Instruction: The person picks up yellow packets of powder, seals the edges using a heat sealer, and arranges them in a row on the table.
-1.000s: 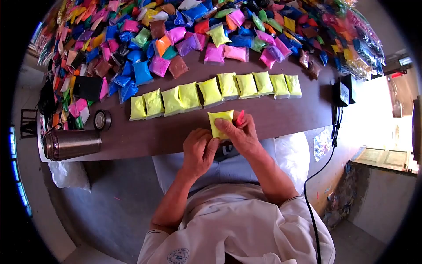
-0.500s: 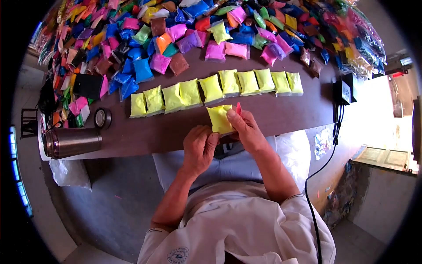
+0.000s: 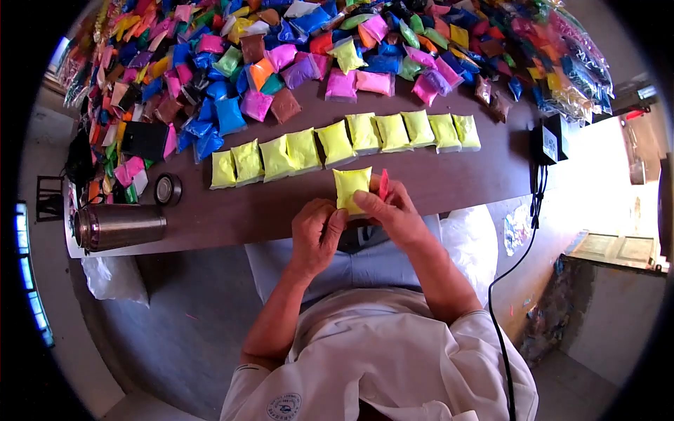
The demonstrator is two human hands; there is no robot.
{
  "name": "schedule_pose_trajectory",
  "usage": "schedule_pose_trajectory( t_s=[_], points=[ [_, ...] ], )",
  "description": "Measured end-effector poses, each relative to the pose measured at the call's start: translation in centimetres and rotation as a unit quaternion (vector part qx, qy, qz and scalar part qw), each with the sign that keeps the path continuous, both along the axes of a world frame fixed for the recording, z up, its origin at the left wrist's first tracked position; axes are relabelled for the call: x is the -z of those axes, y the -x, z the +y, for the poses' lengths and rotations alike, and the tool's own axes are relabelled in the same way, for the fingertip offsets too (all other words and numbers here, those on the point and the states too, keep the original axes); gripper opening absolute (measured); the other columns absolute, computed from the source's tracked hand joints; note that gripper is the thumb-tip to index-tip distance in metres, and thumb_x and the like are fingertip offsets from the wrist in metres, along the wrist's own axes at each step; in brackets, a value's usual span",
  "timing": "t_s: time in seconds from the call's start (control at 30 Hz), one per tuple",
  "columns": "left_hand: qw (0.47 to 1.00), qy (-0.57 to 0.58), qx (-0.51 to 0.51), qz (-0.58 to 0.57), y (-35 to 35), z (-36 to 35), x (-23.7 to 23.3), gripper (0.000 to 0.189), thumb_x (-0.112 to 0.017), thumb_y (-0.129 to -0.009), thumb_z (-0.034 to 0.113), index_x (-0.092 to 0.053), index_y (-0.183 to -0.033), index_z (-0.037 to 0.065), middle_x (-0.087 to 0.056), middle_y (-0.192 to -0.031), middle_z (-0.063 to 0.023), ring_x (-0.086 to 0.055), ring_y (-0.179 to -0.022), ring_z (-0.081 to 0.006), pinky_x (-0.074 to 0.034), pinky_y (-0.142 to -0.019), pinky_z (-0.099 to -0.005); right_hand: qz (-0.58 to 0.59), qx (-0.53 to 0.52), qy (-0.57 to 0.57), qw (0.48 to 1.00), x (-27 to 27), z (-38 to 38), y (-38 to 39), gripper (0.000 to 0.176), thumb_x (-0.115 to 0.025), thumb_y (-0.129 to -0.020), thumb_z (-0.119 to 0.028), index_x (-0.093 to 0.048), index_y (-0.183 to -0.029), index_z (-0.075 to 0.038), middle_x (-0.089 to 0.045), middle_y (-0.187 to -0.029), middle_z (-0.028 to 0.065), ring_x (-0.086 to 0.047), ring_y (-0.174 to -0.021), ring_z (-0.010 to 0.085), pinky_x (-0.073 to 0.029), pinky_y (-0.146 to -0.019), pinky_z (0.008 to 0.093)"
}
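Note:
Both my hands hold one small yellow powder packet (image 3: pixel 351 185) upright just above the near edge of the brown table (image 3: pixel 456 175). My left hand (image 3: pixel 316 235) pinches its lower left corner. My right hand (image 3: pixel 393 210) grips its lower right side, and a thin pink-red object (image 3: pixel 383 184) sticks up between that hand's fingers. Just beyond the held packet lies a row of several yellow packets (image 3: pixel 344 144), side by side across the table.
A big heap of coloured packets (image 3: pixel 316 49) covers the far half of the table. At the left lie a metal flask (image 3: pixel 119 226) on its side, a tape roll (image 3: pixel 168 189) and a black pouch (image 3: pixel 144 139). A black box (image 3: pixel 551 144) with a cable sits at the right edge.
The yellow packet has been turned and straightened between my fingers, rising slightly toward the row. Both hands stay at the table's near edge.

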State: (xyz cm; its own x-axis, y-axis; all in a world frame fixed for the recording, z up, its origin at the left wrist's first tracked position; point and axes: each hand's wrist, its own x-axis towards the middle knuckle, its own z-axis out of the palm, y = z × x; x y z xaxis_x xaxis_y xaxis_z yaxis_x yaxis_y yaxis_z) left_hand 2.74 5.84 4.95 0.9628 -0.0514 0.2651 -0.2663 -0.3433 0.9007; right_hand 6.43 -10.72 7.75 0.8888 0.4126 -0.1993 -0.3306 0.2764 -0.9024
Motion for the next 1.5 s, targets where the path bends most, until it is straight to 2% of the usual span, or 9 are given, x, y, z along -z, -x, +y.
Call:
schedule_pose_trajectory(
  t_s=[0.33,0.53,0.73,0.93,1.0,1.23,1.33,1.4,1.5],
  points=[
    [0.997,-0.069,0.008,-0.038,-0.1,-0.2,-0.3,0.028,-0.057,-0.09,0.018,-0.054,-0.068,0.001,-0.054,-0.069,-0.0118,-0.053,-0.065,-0.0306,-0.043,-0.06,-0.0382,-0.051,0.041,-0.03,0.997,1.4,0.2,-0.1,0.023,-0.06,-0.092,-0.02,-0.064,-0.098,0.002,-0.062,-0.083,-0.0018,-0.054,-0.075,0.004,-0.045,-0.066,0.0217],
    [1.0,-0.012,-0.013,-0.003,0.1,-0.4,-0.2,0.028,-0.056,-0.091,0.018,-0.054,-0.068,0.001,-0.054,-0.068,-0.0118,-0.052,-0.064,-0.0309,-0.042,-0.059,-0.0389,0.05,0.006,0.003,0.999,-0.7,-0.2,-0.2,0.025,-0.061,-0.091,-0.02,-0.063,-0.101,0.003,-0.062,-0.084,-0.0009,-0.056,-0.074,0.0055,-0.047,-0.065,0.0211],
    [0.999,-0.038,0.0,-0.031,0.1,-0.3,-0.2,0.028,-0.054,-0.092,0.018,-0.053,-0.068,0.002,-0.053,-0.068,-0.0117,-0.051,-0.063,-0.0308,-0.041,-0.058,-0.0394,-0.01,0.032,-0.012,0.999,0.9,0.4,-0.2,0.029,-0.063,-0.091,-0.022,-0.063,-0.102,0.004,-0.063,-0.084,0.0006,-0.056,-0.073,0.0061,-0.048,-0.066,0.0213],
    [1.0,-0.022,0.004,-0.014,0.1,-0.2,-0.3,0.028,-0.055,-0.091,0.018,-0.053,-0.068,0.002,-0.055,-0.069,-0.0119,-0.052,-0.065,-0.0306,-0.042,-0.059,-0.0385,0.101,-0.025,-0.025,0.994,1.2,-0.9,-1.1,0.026,-0.064,-0.089,-0.021,-0.064,-0.098,0.003,-0.062,-0.084,-0.0002,-0.055,-0.072,0.0063,-0.048,-0.064,0.0232],
    [0.999,-0.028,0.004,-0.018,0.1,-0.2,-0.2,0.028,-0.056,-0.091,0.017,-0.053,-0.068,0.002,-0.055,-0.07,-0.0119,-0.052,-0.065,-0.0305,-0.042,-0.06,-0.0384,0.007,0.022,0.001,1.0,0.4,0.9,-0.8,0.023,-0.066,-0.089,-0.019,-0.064,-0.094,0.003,-0.061,-0.082,-0.0019,-0.053,-0.072,0.0051,-0.047,-0.062,0.0235],
    [0.998,-0.051,0.008,-0.044,-0.1,-0.2,-0.3,0.027,-0.055,-0.09,0.016,-0.053,-0.068,0.002,-0.054,-0.069,-0.0119,-0.053,-0.065,-0.0305,-0.042,-0.06,-0.0386,-0.081,0.046,0.041,0.995,1.8,1.2,-0.4,0.021,-0.066,-0.089,-0.019,-0.063,-0.091,0.002,-0.06,-0.08,-0.0036,-0.05,-0.073,0.0035,-0.045,-0.062,0.023],
    [1.0,-0.008,-0.004,0.009,0.1,-0.2,-0.4,0.028,-0.054,-0.091,0.016,-0.052,-0.067,0.002,-0.053,-0.068,-0.0118,-0.052,-0.064,-0.0303,-0.041,-0.059,-0.0387,-0.041,0.045,0.029,0.998,0.8,0.9,-0.4,0.021,-0.063,-0.091,-0.02,-0.063,-0.091,0.001,-0.059,-0.08,-0.0038,-0.051,-0.072,0.0037,-0.045,-0.062,0.0221],
    [1.0,0.007,-0.006,0.014,0.1,-0.2,-0.2,0.029,-0.054,-0.091,0.017,-0.051,-0.066,0.002,-0.053,-0.067,-0.0117,-0.051,-0.064,-0.0303,-0.041,-0.059,-0.0388,0.094,0.033,0.041,0.994,0.0,0.1,-0.6,0.021,-0.061,-0.092,-0.02,-0.063,-0.092,0.0,-0.059,-0.081,-0.0038,-0.051,-0.071,0.0038,-0.044,-0.061,0.0207],
    [1.0,0.01,-0.003,0.014,0.1,-0.2,-0.4,0.03,-0.053,-0.092,0.017,-0.051,-0.065,0.002,-0.052,-0.066,-0.0115,-0.05,-0.063,-0.0302,-0.041,-0.059,-0.0388,0.032,0.02,0.005,0.999,0.5,0.1,-0.8,0.021,-0.059,-0.093,-0.021,-0.063,-0.093,0.0,-0.059,-0.081,-0.0037,-0.051,-0.071,0.004,-0.043,-0.062,0.0198]
  ],
)
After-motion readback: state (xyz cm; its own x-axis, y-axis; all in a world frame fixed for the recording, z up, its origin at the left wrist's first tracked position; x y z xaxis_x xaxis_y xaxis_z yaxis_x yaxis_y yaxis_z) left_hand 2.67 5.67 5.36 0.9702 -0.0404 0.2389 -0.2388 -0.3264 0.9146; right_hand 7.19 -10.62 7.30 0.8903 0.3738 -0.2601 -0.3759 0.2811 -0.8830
